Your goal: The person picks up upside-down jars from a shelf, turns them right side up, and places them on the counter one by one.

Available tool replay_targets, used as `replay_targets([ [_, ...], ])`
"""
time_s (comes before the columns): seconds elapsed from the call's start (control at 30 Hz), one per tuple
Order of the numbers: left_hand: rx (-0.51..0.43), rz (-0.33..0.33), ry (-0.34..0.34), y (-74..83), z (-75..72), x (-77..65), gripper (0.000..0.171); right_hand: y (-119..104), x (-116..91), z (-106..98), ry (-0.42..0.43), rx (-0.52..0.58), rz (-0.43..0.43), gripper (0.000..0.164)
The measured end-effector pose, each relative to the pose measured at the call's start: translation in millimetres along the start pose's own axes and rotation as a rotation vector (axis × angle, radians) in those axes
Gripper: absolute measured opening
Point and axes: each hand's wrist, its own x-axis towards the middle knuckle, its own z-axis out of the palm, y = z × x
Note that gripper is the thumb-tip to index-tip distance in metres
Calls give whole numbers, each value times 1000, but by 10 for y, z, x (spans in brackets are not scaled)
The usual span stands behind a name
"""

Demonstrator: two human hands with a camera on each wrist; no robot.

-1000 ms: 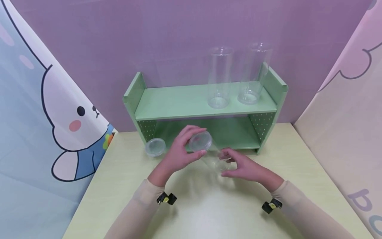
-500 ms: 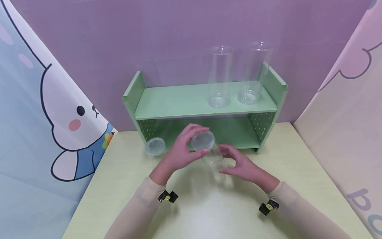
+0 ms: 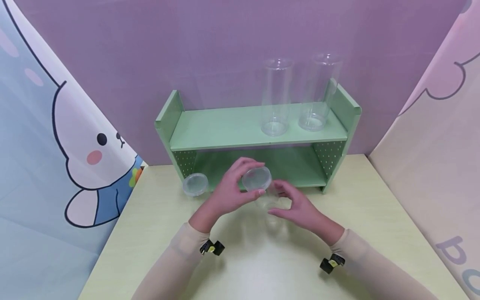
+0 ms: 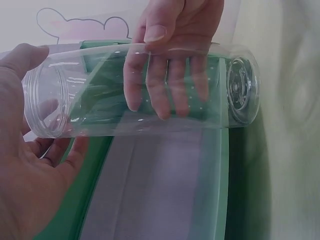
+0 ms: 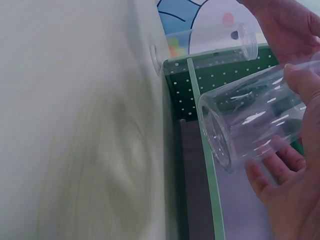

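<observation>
A clear cylindrical plastic jar (image 3: 257, 179) is held above the table, tilted, its ringed top end toward the upper left. My left hand (image 3: 232, 187) grips that top end, thumb on one side and fingers on the other. The right hand (image 3: 300, 208) is curled round the jar's body lower down. In the left wrist view the jar (image 4: 185, 127) lies across the picture, the left hand (image 4: 25, 150) at its ringed end and the right hand's fingers (image 4: 160, 95) seen through the wall. The right wrist view shows the jar's round base (image 5: 217, 135) free of both hands.
A green two-tier shelf (image 3: 221, 129) stands at the back of the table (image 3: 150, 258). Two clear jars, the left one (image 3: 275, 100) and the right one (image 3: 318, 96), stand on its upper tier. Another clear jar (image 3: 195, 184) stands on the table by the shelf's left front corner.
The right hand has moved a little left and up along the jar, closer to the left hand. The jar and left hand have shifted slightly right.
</observation>
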Motion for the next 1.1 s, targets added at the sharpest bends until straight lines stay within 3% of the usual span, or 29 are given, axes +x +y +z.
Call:
replay_targets([
  [0.37, 11, -23, -24, -15, -30, -37, 75, 20, 11, 65, 4, 21, -11, 74],
  [0.5, 20, -2, 14, -3, -119, -82, 79, 32, 6, 79, 8, 44, -4, 75],
  [0.63, 35, 36, 81, 41, -289, -130, 72, 42, -3, 78, 14, 56, 7, 76],
  [0.8, -6, 110, 231, 80, -574, -202, 54, 54, -23, 73, 21, 45, 21, 76],
  [0.93, -60, 156, 425, 59, -835, -283, 34, 63, -24, 73, 24, 44, 24, 75],
  [1.1, -29, 112, 648, -3, -1138, -413, 18, 83, -22, 70, 27, 48, 30, 74],
])
